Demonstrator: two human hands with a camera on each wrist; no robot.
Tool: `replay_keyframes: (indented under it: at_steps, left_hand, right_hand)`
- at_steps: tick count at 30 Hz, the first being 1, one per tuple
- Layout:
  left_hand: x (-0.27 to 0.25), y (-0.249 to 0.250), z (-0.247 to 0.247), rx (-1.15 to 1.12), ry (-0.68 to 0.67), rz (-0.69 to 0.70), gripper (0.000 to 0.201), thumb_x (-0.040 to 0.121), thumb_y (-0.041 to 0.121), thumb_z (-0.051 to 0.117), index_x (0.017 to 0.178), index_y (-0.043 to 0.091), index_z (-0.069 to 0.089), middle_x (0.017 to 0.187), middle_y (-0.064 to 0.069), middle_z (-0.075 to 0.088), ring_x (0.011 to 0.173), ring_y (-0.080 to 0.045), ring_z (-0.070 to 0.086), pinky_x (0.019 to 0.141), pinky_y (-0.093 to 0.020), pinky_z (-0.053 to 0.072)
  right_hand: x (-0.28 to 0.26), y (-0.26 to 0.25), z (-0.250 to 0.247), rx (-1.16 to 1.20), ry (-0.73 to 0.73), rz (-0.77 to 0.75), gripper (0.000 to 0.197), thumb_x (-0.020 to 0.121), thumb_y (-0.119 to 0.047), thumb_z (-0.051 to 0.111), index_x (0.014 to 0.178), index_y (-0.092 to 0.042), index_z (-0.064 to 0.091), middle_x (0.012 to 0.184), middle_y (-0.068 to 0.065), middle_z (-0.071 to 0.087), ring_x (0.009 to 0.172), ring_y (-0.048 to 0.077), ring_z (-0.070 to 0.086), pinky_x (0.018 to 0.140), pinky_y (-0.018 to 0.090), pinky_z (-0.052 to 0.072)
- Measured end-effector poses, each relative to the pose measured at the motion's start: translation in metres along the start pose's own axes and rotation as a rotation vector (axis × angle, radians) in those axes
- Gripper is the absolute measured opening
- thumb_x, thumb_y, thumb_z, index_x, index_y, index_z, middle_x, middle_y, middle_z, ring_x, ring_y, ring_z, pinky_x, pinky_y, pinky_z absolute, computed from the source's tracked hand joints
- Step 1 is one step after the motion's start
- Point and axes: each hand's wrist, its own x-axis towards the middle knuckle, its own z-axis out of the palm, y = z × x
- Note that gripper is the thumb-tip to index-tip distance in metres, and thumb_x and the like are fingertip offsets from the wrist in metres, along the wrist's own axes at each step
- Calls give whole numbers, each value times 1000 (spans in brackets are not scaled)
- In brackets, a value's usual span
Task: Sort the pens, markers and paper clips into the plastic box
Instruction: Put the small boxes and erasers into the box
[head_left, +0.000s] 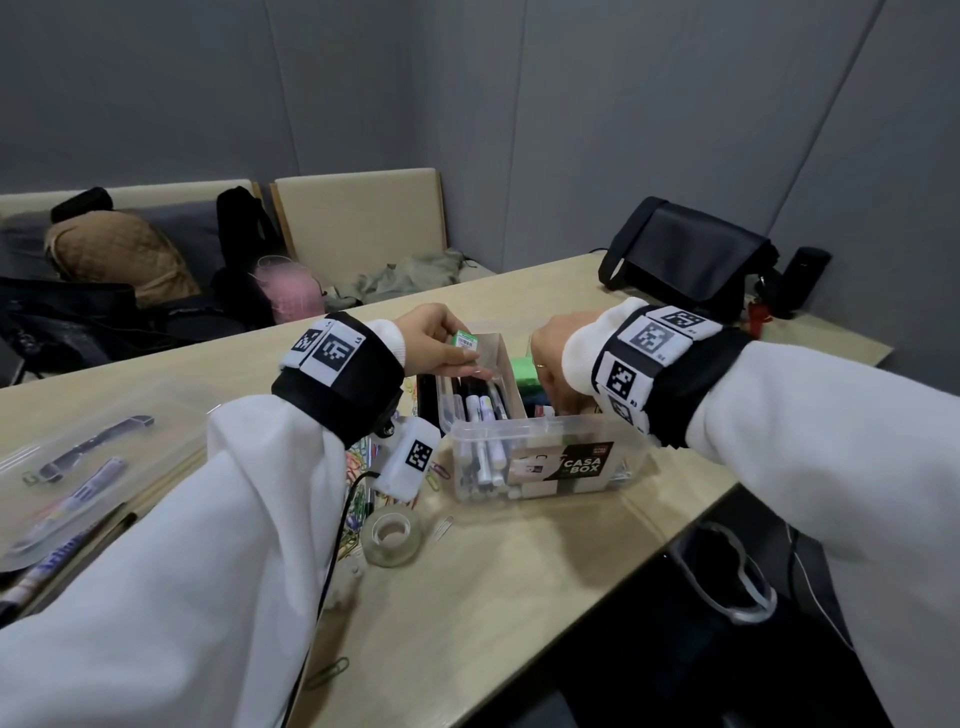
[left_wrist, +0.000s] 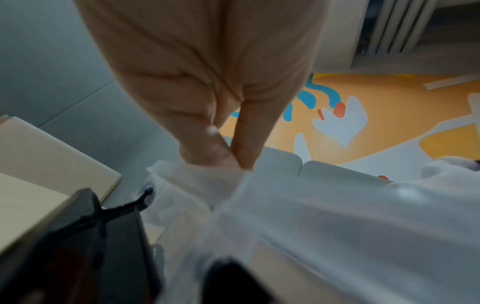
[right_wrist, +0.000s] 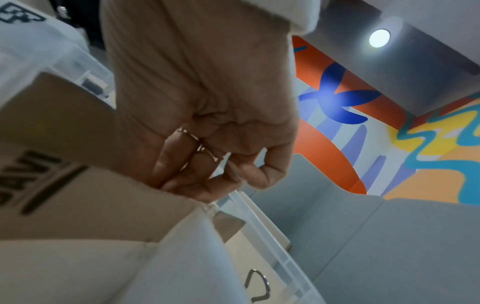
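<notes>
The clear plastic box (head_left: 550, 427) with a CASA BOX label stands mid-table. Markers and pens (head_left: 480, 410) lie in a translucent inner tray (head_left: 506, 358) on its left side. My left hand (head_left: 465, 358) pinches that tray's far wall between thumb and finger, as the left wrist view shows (left_wrist: 241, 164). A small green box (head_left: 464, 340) with a barcode sits at those fingertips; whether it is held too I cannot tell. My right hand (head_left: 553, 364) reaches into the right side, fingers curled round the clear rim (right_wrist: 221, 179). One paper clip (right_wrist: 257, 288) lies inside.
Loose paper clips (head_left: 441, 525) and a coloured pile (head_left: 358, 467) lie left of the box beside a tape roll (head_left: 392, 535). A clear pouch with pens (head_left: 78, 467) is at the far left. A black bag (head_left: 685, 254) stands behind. The table edge runs close on the right.
</notes>
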Motion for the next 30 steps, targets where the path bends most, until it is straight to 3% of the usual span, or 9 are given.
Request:
replay_keyframes:
  at_steps: [3, 9, 12, 15, 18, 22, 25, 27, 30]
  left_hand:
    - [-4, 3, -1, -7, -59, -7, 21, 90, -15, 45, 76, 2, 46, 49, 3, 64, 78, -12, 66, 61, -18, 55]
    - [-8, 2, 0, -28, -32, 33, 5, 90, -10, 50, 90, -5, 53, 73, -10, 58, 66, -16, 72, 59, -15, 56]
    - [-7, 1, 1, -37, -14, 43, 18, 88, -9, 56, 106, -9, 55, 56, -2, 60, 60, -18, 71, 57, -14, 55]
    - [-4, 0, 3, -99, 34, 37, 30, 81, -10, 64, 103, 2, 48, 50, 0, 60, 57, -23, 71, 56, -21, 57]
    - [-3, -4, 2, -166, 78, 23, 48, 73, -11, 71, 102, 9, 39, 60, -6, 64, 60, -27, 71, 59, -29, 59]
    - [-5, -2, 2, -44, 70, 40, 56, 71, -3, 77, 104, 10, 35, 64, -5, 70, 60, -18, 70, 59, -22, 57]
    - [-2, -4, 2, -11, 84, 36, 59, 68, 1, 80, 106, 9, 35, 68, -6, 70, 66, -20, 69, 82, -35, 55]
    - [-2, -5, 2, 20, 88, 35, 59, 67, 5, 81, 105, 10, 36, 72, -8, 69, 70, -21, 66, 91, -40, 50]
    - [0, -6, 2, 13, 90, 43, 59, 69, 6, 79, 108, 7, 35, 67, -4, 68, 60, -13, 65, 85, -37, 53]
  right_hand:
    - [-1, 3, -2, 35, 0, 0, 31, 80, -24, 73, 109, -17, 66, 98, 4, 64, 81, 20, 58, 61, 25, 40]
    - [12, 10, -20, 333, 152, 61, 10, 77, -18, 75, 86, -23, 75, 90, -2, 73, 88, 18, 68, 73, 27, 53]
    - [11, 10, -20, 444, 202, 12, 15, 73, -14, 77, 84, -24, 74, 82, -5, 72, 87, 17, 68, 82, 35, 55]
    - [9, 5, -18, 515, 225, -58, 26, 70, -14, 79, 89, -27, 68, 79, -10, 70, 81, 10, 67, 80, 38, 56]
    - [4, 2, -16, 488, 280, -91, 37, 65, -25, 85, 94, -33, 64, 80, -15, 64, 78, 6, 64, 74, 33, 56]
    - [-1, 1, -16, 387, 321, -123, 38, 67, -39, 84, 101, -40, 66, 76, -18, 57, 77, 2, 59, 61, 21, 44]
    - [-1, 0, -16, 330, 320, -133, 34, 68, -42, 82, 100, -41, 69, 76, -17, 56, 81, 6, 60, 65, 23, 46]
    - [0, -1, -16, 275, 327, -122, 28, 69, -47, 80, 96, -42, 71, 81, -14, 58, 84, 8, 61, 59, 22, 41]
    - [-1, -4, -14, 158, 337, -118, 25, 72, -53, 74, 94, -40, 71, 86, -13, 55, 86, 10, 58, 54, 21, 34]
